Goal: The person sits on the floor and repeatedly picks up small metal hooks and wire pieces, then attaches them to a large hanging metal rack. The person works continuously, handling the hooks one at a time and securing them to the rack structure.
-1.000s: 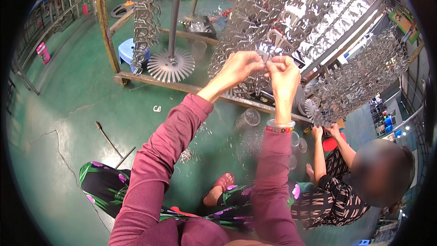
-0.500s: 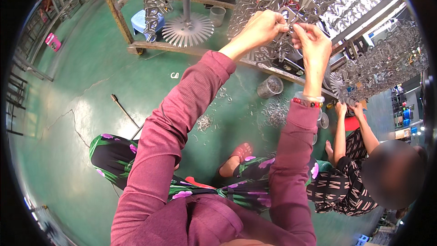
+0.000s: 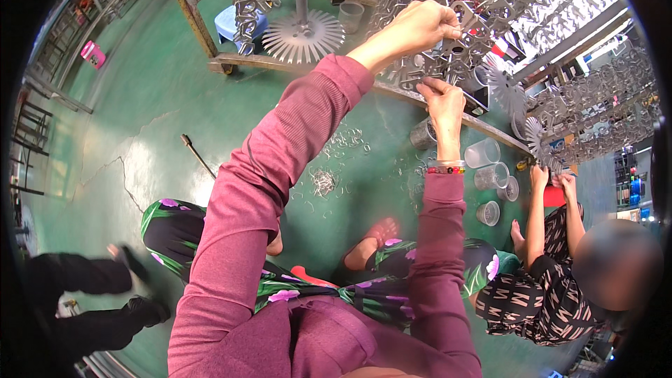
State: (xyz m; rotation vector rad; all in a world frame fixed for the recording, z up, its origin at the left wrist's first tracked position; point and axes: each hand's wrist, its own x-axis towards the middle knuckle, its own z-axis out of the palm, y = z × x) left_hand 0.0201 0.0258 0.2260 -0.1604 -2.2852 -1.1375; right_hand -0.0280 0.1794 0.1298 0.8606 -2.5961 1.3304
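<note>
Grey metal pieces with holes hang in linked chains (image 3: 483,7) from a rack in front of me. My left hand (image 3: 425,26) is raised at these chains, thumb and fingertips pinched together at the edge of a piece; what lies between them is too small to tell. Lower down, my right hand (image 3: 446,103) is at the bottom ends of the chains. Its thumb and fingers are bent together, and anything they hold is hidden.
Fanned metal discs (image 3: 303,36) stand on the wheeled rack's frame (image 3: 273,63). Small metal hooks (image 3: 324,182) lie scattered on the green floor, with clear plastic cups (image 3: 491,176) at the right. A co-worker (image 3: 539,273) sits at right; dark-trousered legs (image 3: 98,301) stand at lower left.
My hands have parted: the right has dropped down and left, while the left has shifted slightly up and right. Dark-trousered legs have come into view at lower left.
</note>
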